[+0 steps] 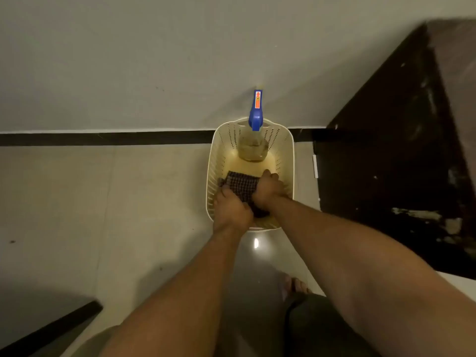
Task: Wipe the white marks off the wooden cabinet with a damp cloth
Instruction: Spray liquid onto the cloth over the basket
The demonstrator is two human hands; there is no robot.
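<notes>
A dark checked cloth [242, 186] lies inside a cream perforated basket [286, 150] on the floor. My left hand [231, 208] grips the cloth's near left edge and my right hand [268, 188] grips its right edge, both over the basket. The dark wooden cabinet [386, 163] stands to the right, with white marks [425, 217] smeared across its lower front and more along its upper right part.
A spray bottle with a blue trigger head [256, 115] stands at the basket's far end, against the pale wall. Pale floor tiles [103, 202] stretch to the left. A dark edge [51, 331] crosses the bottom left corner. My sandalled foot [293, 286] stands below the basket.
</notes>
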